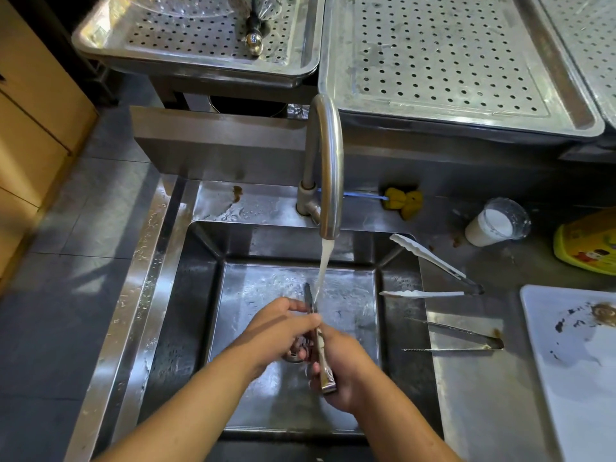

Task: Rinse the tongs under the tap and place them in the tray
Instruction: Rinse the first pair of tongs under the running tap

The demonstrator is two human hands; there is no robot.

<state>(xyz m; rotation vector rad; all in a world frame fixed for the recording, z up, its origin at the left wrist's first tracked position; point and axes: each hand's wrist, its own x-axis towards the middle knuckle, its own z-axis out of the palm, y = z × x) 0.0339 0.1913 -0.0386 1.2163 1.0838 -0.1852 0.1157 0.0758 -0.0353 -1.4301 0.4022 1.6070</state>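
Note:
Steel tongs [320,348] are over the steel sink [186,295], under the stream from the curved tap [328,161]. My right hand [340,368] grips the tongs' hinged end from below. My left hand [283,328] closes its fingers around the arms higher up, where the water lands. The tips point away from me towards the tap. A large perforated steel tray [433,61] sits behind the sink at the right. A second perforated tray [200,35] is at the back left.
White-tipped tongs [430,261] and thin steel tongs [460,338] lie on the counter right of the sink. A cup of white liquid [493,225], a yellow sponge [403,201], a yellow pack [586,245] and a stained white board [580,361] are there too.

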